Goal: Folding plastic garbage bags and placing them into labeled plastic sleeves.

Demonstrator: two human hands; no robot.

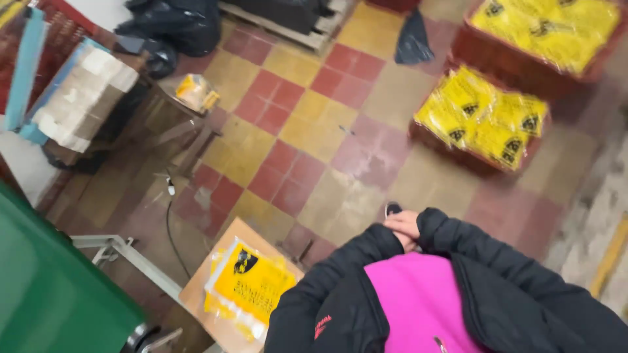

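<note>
I look down my own front: a black jacket open over a pink top [418, 294]. Both sleeves meet in front of my chest. My right hand [402, 229] shows as a small patch of skin between the two cuffs, lying against the left cuff; its fingers are too blurred to read. My left hand is hidden behind it or inside the sleeve. A small dark rounded thing [392, 208] sits just above the hand. Nearest below left, a stack of yellow printed plastic bags [247, 282] lies on a wooden board [196, 294].
Two red crates [458, 153] [504, 65] filled with yellow bags stand at the upper right on the red-and-yellow tiled floor [294, 131]. A green bin [46, 287] is at the lower left. A low stool with a yellow roll [195, 91], black sacks [176, 23] and a pallet [288, 33] lie beyond.
</note>
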